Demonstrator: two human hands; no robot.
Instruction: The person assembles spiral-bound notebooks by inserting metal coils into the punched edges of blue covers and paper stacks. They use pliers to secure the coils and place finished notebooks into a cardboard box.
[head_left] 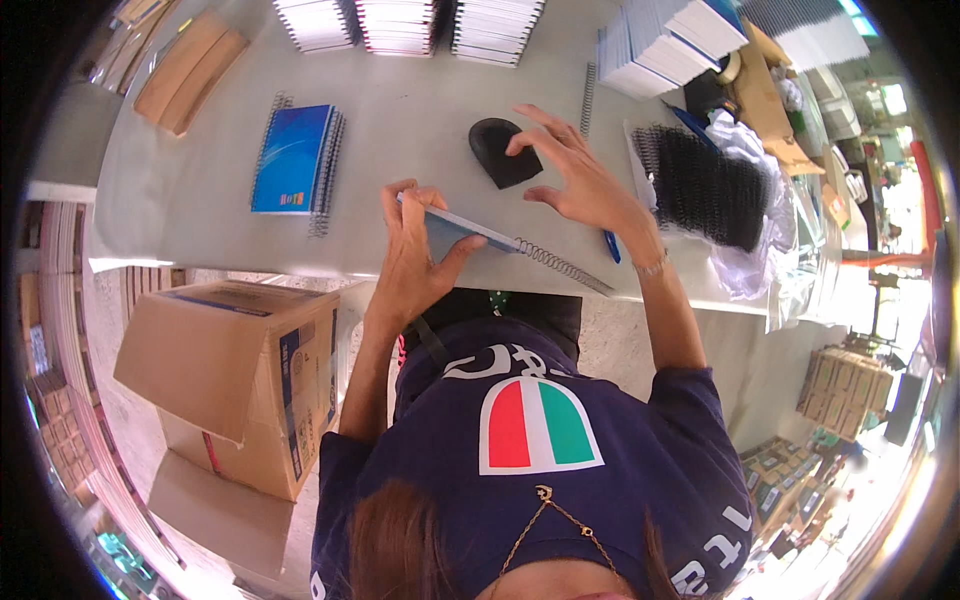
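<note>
My left hand [412, 255] grips a thin blue notebook [455, 238] near the table's front edge, thumb on the near face and fingers over its top. The notebook is tilted, its page edges facing up. From its right end a loose spiral coil [562, 265] sticks out toward the lower right. My right hand [580, 180] is raised to the right of the notebook, fingers spread and holding nothing. Beside those fingers lies a black rounded piece with one flat side [492, 150]; its kind is unclear. A blue pen [611, 246] lies below my right wrist.
Blue notebooks with spirals [290, 160] lie at left. Stacks of spiral-bound books [400, 22] line the far edge. Many black spiral coils [700, 185] lie on white wrapping at right, by an open cardboard box [765, 95]. A large carton [240, 370] stands below the table at left.
</note>
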